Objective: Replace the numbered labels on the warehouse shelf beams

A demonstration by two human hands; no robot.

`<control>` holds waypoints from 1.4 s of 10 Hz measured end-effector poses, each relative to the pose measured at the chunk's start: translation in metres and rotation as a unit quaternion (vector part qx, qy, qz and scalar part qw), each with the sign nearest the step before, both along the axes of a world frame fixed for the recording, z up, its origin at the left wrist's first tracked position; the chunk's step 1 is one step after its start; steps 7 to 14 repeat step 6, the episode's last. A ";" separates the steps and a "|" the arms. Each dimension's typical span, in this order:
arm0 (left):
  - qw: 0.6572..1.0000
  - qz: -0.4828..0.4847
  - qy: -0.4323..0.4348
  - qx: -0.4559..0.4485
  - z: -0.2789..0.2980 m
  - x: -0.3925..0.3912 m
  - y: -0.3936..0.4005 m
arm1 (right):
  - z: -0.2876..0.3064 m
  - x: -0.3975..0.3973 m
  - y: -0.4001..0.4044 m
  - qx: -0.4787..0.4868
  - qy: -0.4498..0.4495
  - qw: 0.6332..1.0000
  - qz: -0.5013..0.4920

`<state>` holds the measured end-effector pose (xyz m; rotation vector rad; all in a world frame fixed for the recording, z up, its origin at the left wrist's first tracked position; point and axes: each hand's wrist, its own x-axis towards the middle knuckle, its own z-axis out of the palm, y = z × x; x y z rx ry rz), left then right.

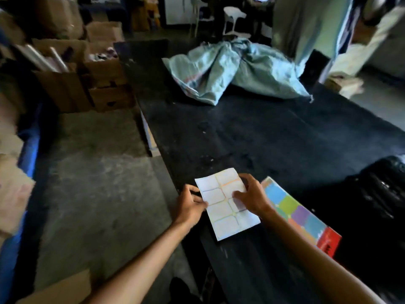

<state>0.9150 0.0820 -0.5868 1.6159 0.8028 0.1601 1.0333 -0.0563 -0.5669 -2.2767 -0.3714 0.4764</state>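
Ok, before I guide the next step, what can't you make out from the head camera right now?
Head view only:
- label sheet: blurred; any numbers unreadable.
- right hand covers part of the sheet; whether a label is being peeled is unclear.
- left hand pinches the sheet's edge.
- colourful pack: print too blurred.
- shelf beams: none identifiable.
- black bag: cut off by the right edge.
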 end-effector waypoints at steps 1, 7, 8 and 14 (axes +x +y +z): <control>0.998 -0.043 0.017 0.040 -0.021 0.008 -0.018 | -0.020 -0.003 -0.019 -0.090 -0.024 0.996 0.016; 0.917 -0.224 0.033 0.327 -0.030 -0.002 0.000 | -0.036 -0.005 -0.028 -0.203 -0.142 0.963 0.107; 0.917 -0.224 0.033 0.327 -0.030 -0.002 0.000 | -0.036 -0.005 -0.028 -0.203 -0.142 0.963 0.107; 0.917 -0.224 0.033 0.327 -0.030 -0.002 0.000 | -0.036 -0.005 -0.028 -0.203 -0.142 0.963 0.107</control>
